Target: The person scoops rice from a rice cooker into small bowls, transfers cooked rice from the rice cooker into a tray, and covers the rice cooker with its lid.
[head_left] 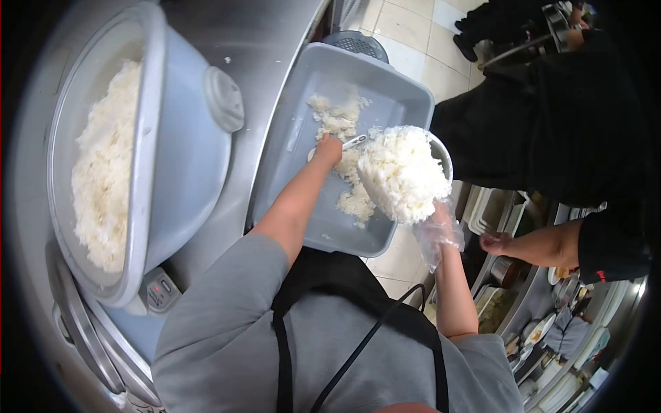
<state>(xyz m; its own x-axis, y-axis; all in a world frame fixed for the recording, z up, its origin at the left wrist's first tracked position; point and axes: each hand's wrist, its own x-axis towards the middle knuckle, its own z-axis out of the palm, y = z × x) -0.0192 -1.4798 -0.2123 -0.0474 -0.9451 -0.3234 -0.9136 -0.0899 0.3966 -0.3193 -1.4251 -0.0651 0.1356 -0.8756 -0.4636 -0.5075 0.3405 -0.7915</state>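
Observation:
My left hand is closed around a white utensil handle, perhaps a rice paddle, inside the grey-blue plastic tub. My fist hides most of its other end. Clumps of cooked rice lie on the tub's floor about this hand. At the tub's right side, my right hand, in a clear plastic glove, grips a round container from its near side. It is tilted, with a big mound of white rice at its mouth. The fingers are partly hidden behind rice and container.
A large rice cooker, full of rice, stands on the steel counter at left, metal lids below it. A co-worker in black stands close at right, a bare forearm reaching toward me. Shelves hold dishes.

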